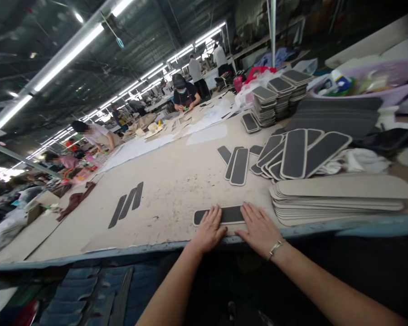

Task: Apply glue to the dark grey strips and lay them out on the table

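Observation:
A long dark panel with rounded corners and a pale border [231, 214] lies flat along the front edge of the table. Across its middle rests my left hand [209, 228], fingers stretched out. My right hand [259, 227], with a bracelet at the wrist, lies flat over the panel's right end and hides it. Both palms face down and neither hand grips anything. Just right of my right hand stands a stack of beige rounded boards [336, 199]. Behind it is a loose pile of finished-looking bordered panels [294, 154].
Several narrow dark strips [125, 206] lie on the table [170, 181] to the left. Neat stacks of panels [265, 104] and a purple basin [363, 88] stand at the back right. Co-workers [185, 95] work farther along. Folded denim [88, 294] lies below the table edge.

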A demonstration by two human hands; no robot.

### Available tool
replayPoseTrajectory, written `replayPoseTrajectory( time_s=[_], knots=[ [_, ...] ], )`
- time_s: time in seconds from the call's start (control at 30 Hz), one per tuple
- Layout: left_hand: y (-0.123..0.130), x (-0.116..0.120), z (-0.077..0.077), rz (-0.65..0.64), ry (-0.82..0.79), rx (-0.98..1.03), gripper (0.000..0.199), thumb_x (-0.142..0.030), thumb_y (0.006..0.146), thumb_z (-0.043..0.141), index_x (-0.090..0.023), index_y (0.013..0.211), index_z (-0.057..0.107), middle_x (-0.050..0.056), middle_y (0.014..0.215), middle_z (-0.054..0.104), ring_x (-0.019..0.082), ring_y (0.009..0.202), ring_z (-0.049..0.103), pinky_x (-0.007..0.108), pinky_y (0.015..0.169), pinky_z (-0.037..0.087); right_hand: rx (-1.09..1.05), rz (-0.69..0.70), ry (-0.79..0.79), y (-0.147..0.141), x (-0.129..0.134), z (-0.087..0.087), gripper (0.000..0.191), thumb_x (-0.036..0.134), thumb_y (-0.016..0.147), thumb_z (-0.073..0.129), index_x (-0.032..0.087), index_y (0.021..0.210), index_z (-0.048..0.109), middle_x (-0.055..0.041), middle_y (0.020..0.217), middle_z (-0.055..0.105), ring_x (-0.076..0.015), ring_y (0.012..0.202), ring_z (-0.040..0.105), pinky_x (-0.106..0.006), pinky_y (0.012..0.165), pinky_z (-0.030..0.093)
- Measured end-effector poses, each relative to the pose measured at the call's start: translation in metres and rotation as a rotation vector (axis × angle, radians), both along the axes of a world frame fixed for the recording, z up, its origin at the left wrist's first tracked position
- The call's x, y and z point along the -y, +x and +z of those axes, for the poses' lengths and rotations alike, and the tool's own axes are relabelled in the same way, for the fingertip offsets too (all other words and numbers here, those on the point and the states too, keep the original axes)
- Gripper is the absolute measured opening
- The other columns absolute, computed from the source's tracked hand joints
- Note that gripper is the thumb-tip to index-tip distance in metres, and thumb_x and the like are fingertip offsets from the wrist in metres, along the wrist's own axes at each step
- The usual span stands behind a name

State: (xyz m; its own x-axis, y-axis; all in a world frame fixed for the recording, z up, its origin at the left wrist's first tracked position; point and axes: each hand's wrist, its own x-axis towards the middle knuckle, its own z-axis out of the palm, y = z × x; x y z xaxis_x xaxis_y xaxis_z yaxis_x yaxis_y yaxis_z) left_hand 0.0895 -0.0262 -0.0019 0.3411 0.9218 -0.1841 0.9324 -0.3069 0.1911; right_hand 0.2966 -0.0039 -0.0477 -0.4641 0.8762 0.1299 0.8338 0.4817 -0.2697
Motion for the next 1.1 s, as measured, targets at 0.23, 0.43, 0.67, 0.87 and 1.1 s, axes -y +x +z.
replayPoseTrajectory(
  time_s=[0.23,0.43,0.67,0.87,1.1],
  knots=[
    [-0.062,0.004,-0.005,0.097,0.006,-0.090,0.072,-0.050,0.090,0.027,-0.010,0.146,0.007,0.012,0.153,0.002,0.024,0.140,-0.001,0.041,0.114,0.010,0.000,0.008,-0.042,-0.001,0.000,0.009,0.071,0.052,0.087,0.041,0.007,0.140,0.032,-0.0125,0.148,0.018,-0.0267,0.137,0.015,-0.048,0.111,0.014],
    [-0.060,0.002,-0.014,0.102,0.026,-0.095,0.071,-0.048,0.090,0.026,-0.009,0.146,0.007,0.014,0.153,0.003,0.024,0.140,0.001,0.043,0.113,0.011,-0.132,0.019,0.105,0.007,0.008,0.039,0.077,0.059,0.089,0.037,0.006,0.143,0.024,-0.0161,0.148,0.017,-0.0280,0.138,0.010,-0.051,0.111,0.010],
    [-0.057,0.000,-0.004,0.181,-0.047,-0.042,0.066,-0.045,0.089,0.027,-0.012,0.145,0.017,0.010,0.153,0.009,0.022,0.140,0.005,0.040,0.113,0.014,-0.135,0.090,-0.080,0.015,0.005,0.021,0.075,0.061,0.087,0.039,0.006,0.138,0.036,-0.0157,0.146,0.026,-0.0271,0.136,0.019,-0.048,0.111,0.013],
    [-0.051,-0.010,0.010,0.297,0.024,-0.031,0.060,-0.042,0.082,0.042,-0.015,0.136,0.038,0.011,0.145,0.035,0.022,0.134,0.031,0.034,0.110,0.025,-0.360,0.127,0.023,0.021,0.017,0.033,0.048,0.039,0.090,0.046,0.011,0.129,0.051,-0.0137,0.138,0.042,-0.0248,0.130,0.033,-0.042,0.108,0.027],
    [-0.042,-0.009,0.028,0.529,0.038,0.023,0.048,-0.047,0.057,0.067,-0.016,0.092,0.056,0.008,0.084,0.063,0.026,0.085,0.061,0.033,0.073,0.046,-0.522,0.337,0.098,0.036,0.030,0.056,0.030,0.019,0.087,0.048,0.017,0.115,0.057,-0.0083,0.111,0.061,-0.0178,0.100,0.056,-0.030,0.089,0.045]
  ],
)
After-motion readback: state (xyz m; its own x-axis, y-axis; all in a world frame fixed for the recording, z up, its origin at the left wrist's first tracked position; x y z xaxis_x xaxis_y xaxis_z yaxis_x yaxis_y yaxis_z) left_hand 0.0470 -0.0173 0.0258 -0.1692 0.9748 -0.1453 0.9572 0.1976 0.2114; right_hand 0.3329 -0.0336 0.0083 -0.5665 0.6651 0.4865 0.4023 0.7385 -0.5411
